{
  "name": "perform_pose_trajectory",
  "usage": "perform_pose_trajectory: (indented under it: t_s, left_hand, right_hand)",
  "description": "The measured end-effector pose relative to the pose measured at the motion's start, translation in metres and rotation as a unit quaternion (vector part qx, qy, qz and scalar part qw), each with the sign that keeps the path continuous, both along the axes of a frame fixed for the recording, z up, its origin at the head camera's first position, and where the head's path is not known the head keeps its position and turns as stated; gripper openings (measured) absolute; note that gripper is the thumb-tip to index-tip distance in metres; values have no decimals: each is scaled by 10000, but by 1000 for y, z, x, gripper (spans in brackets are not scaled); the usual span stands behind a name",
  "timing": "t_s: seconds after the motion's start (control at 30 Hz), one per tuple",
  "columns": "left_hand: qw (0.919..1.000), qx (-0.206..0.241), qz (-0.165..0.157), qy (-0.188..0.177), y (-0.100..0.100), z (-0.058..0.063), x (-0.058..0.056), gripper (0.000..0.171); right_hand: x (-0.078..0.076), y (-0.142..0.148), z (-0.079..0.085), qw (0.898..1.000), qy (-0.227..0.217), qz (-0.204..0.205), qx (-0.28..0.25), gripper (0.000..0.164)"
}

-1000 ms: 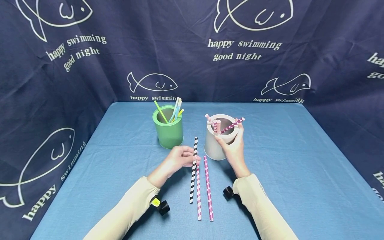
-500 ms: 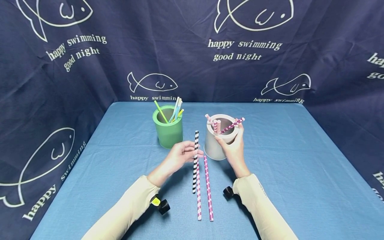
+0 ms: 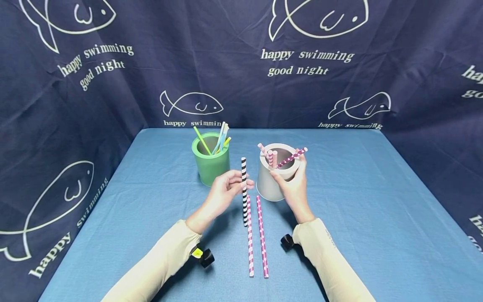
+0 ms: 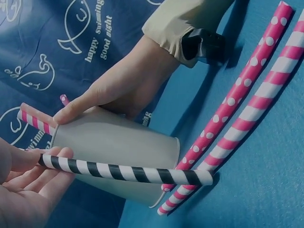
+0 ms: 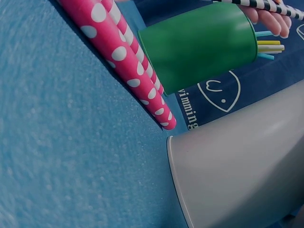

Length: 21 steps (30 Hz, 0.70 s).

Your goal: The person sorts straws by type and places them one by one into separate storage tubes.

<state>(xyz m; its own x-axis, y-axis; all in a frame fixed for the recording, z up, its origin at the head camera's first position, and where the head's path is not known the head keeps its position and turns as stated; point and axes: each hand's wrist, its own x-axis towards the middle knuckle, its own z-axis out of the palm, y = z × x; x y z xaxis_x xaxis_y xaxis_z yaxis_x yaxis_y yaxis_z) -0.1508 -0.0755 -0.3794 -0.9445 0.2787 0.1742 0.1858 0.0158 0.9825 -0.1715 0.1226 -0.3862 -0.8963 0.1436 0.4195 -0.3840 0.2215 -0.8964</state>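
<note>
My left hand (image 3: 225,189) pinches a black-and-white striped paper straw (image 3: 244,201) between thumb and fingers, its upper end tilted up off the table. In the left wrist view the same straw (image 4: 118,171) crosses in front of the pale grey cup (image 4: 118,142). With thumb and fingers at its rim, my right hand (image 3: 295,188) grips that cup, which stands on the table and holds several pink straws (image 3: 270,158). Below it lie a pink-striped straw (image 3: 250,247) and a pink dotted straw (image 3: 263,247), side by side.
A green cup (image 3: 213,170) stands back left, holding several thin green, blue, white and yellow straws (image 3: 222,140). Blue cloth covers the table (image 3: 358,201). A dark fish-print curtain (image 3: 241,63) hangs behind and at both sides.
My left hand has lifted the black-and-white straw and moved it away from me, tilting it more upright. The right hand and the grey cup have stayed in place.
</note>
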Motion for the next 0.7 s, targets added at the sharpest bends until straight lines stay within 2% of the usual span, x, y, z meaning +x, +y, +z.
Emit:
perform_pose_trajectory:
  t_s: [0.27,0.43,0.53,0.67,0.7]
  left_hand:
    - [9972,-228,490,523,3,4,0,19]
    - [9926,-302,776,881,5,13,0,18]
    - [9904,-298,827,1067,5,20,0,18]
    - [9863,-297,887,1361,6,31,-1,18]
    - [9851,-287,907,1434,7,33,-1,18]
  right_hand:
    - [-23,8,-31,9999,77,-78,15,95]
    - [-23,9,-34,9999,143,-66,-2,93]
    - [-20,8,-29,10000,67,-40,9,93]
    - [-20,8,-29,10000,-3,-61,1,94]
    - [-23,9,-34,10000,32,-79,-3,95]
